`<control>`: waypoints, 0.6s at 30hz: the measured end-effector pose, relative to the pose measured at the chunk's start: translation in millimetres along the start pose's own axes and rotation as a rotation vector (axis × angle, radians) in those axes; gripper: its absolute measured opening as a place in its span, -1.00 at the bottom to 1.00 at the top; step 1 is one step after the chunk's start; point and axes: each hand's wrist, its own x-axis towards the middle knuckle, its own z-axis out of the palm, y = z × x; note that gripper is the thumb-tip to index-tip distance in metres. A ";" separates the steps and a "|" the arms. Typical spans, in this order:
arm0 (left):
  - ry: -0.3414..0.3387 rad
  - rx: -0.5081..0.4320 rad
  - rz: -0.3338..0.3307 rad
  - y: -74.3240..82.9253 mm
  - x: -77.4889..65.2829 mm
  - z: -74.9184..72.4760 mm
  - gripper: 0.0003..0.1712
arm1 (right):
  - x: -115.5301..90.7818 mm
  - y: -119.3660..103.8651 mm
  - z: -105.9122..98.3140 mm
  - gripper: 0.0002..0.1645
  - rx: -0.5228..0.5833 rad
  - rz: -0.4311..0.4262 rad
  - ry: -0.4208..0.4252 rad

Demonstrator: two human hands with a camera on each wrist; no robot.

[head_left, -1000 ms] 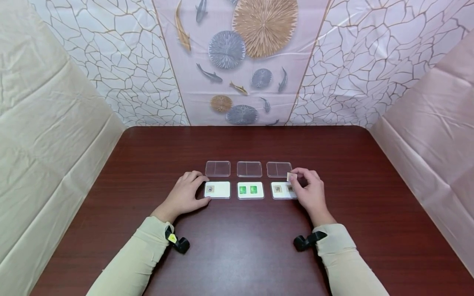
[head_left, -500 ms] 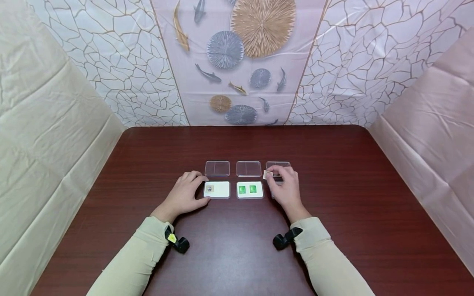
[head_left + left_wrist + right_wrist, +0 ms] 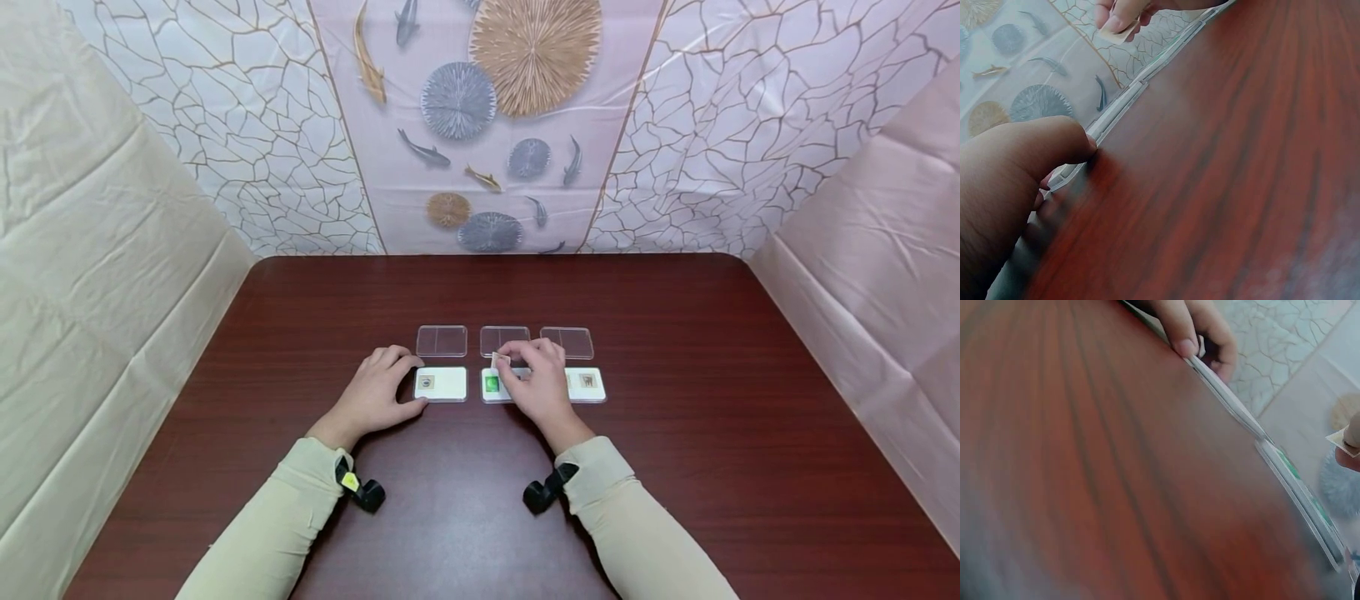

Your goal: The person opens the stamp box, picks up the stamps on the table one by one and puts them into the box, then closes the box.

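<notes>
My left hand (image 3: 377, 393) grips the left shallow clear case (image 3: 451, 384) by its near and far edges, thumb on the near side. On that case's white insert lies one postage stamp (image 3: 427, 382), toward the left. Between thumb and fingertips, my right hand (image 3: 537, 385) pinches a small pale postage stamp (image 3: 500, 359); its toothed edge shows in the right wrist view. This hand hovers over the middle case (image 3: 486, 398), where one green stamp (image 3: 492, 384) shows and the rest is covered. The right case (image 3: 599, 387), partly hidden behind the hand, shows a brownish stamp (image 3: 588, 381).
Behind the cases lie three clear lids in a row: left (image 3: 442, 342), middle (image 3: 492, 337) and right (image 3: 572, 342). Everything rests on a dark red-brown table (image 3: 465, 533). A patterned cloth (image 3: 480, 167) rises at the table's far edge.
My right hand has moved left with the pinched stamp, from over the right case to over the middle case. The right case shows partly again. My left hand has stayed at the left case.
</notes>
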 end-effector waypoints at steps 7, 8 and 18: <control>-0.003 0.004 -0.005 -1.2 0.1 1.0 -0.37 | -0.8 -13.1 14.3 -0.92 -0.065 -0.017 -0.069; -0.003 0.005 -0.005 -1.6 0.2 1.4 -0.37 | -0.8 -15.1 16.2 -0.93 -0.083 -0.019 -0.083; 0.004 0.000 0.001 -1.4 0.1 0.9 -0.37 | -2.1 -31.3 33.2 -0.85 -0.168 -0.033 -0.142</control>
